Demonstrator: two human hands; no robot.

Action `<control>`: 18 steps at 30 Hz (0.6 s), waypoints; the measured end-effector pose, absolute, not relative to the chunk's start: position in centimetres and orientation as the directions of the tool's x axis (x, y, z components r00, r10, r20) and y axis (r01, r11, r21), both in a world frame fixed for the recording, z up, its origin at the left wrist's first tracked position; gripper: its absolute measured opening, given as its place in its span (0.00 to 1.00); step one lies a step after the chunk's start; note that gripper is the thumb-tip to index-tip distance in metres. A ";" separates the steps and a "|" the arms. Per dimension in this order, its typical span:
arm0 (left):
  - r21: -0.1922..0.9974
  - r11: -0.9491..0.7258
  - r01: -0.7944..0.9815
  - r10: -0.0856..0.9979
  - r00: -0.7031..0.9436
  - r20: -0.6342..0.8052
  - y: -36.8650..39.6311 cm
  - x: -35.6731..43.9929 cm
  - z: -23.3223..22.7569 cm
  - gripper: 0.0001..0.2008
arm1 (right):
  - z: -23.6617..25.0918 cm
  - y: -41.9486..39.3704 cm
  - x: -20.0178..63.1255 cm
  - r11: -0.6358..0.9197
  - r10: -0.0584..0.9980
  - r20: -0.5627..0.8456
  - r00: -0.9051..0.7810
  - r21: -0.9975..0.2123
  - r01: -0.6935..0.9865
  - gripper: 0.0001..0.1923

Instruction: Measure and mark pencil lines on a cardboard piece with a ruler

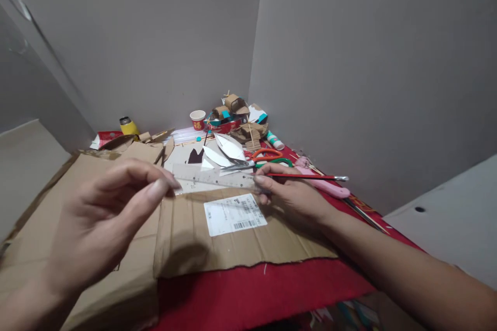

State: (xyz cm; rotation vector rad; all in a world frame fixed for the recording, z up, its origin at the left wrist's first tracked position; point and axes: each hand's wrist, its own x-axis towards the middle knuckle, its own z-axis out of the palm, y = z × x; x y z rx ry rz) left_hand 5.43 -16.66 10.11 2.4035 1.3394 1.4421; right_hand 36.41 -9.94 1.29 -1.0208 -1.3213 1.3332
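Between my two hands stretches a clear plastic ruler (pixel 217 180), raised above a cardboard sheet (pixel 182 238). Thumb and fingers of my left hand (pixel 112 212) pinch its left end. Its right end is gripped by my right hand (pixel 287 191), which also has a dark red pencil (pixel 310 177) across it, the silvery end pointing right. Below the ruler, a white printed label (pixel 235 214) is stuck to the cardboard. Just beyond my right hand lie scissors (pixel 267 158) with orange and green handles, beside white leaf-shaped paper pieces (pixel 229 147).
A red paper cup (pixel 198 120), a yellow bottle (pixel 128 125) and small cardboard models (pixel 233 106) stand by the back wall. On the right are a glue stick (pixel 275 140) and a pink-handled tool (pixel 324 186). Red cloth (pixel 248 295) shows along the front.
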 end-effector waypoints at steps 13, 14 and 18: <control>-0.270 -0.758 0.594 0.584 0.802 0.126 -16.9 10.3 1.0 0.45 | 0.7 -9.9 36.0 -0.131 0.918 -0.150 -0.367 -0.988 0.077 0.18; -0.257 -0.766 0.589 0.594 0.802 0.066 -16.6 10.3 0.8 0.46 | 0.7 -9.8 36.1 -0.095 0.917 -0.143 -0.372 -0.985 0.145 0.17; -0.184 -0.814 0.552 0.570 0.819 -0.066 -15.1 9.9 -0.9 0.49 | 0.0 -9.4 36.9 0.245 0.921 0.040 -0.389 -0.833 0.496 0.11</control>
